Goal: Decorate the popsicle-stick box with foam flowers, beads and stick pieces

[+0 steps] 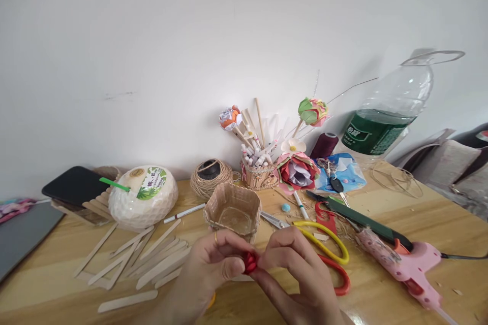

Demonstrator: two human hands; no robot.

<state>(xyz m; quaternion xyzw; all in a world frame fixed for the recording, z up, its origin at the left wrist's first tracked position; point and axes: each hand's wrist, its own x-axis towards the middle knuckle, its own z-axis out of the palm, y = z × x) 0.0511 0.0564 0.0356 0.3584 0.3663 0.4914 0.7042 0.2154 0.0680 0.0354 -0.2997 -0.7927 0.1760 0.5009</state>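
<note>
Between the fingertips of both hands is a small glossy red ribbon piece (pixel 250 263), partly hidden, so I cannot tell its full shape. My left hand (pixel 213 269) pinches it from the left with thumb and forefinger and wears a thin ring. From the right, my right hand (pixel 295 271) pinches its other side. Just beyond the hands stands an open woven-looking box (pixel 232 208) with a scalloped rim. Scissors (pixel 324 236) with one yellow and one red handle lie beside my right hand.
Wooden craft sticks (pixel 127 300) spread left, near a wrapped coconut (pixel 143 198). A twine ball (pixel 211 177) and a pot of paper flowers and sticks (pixel 261 172) line the wall. Rightward are a pink glue gun (pixel 414 269), a green box cutter (pixel 366 223) and a large bottle (pixel 385 111).
</note>
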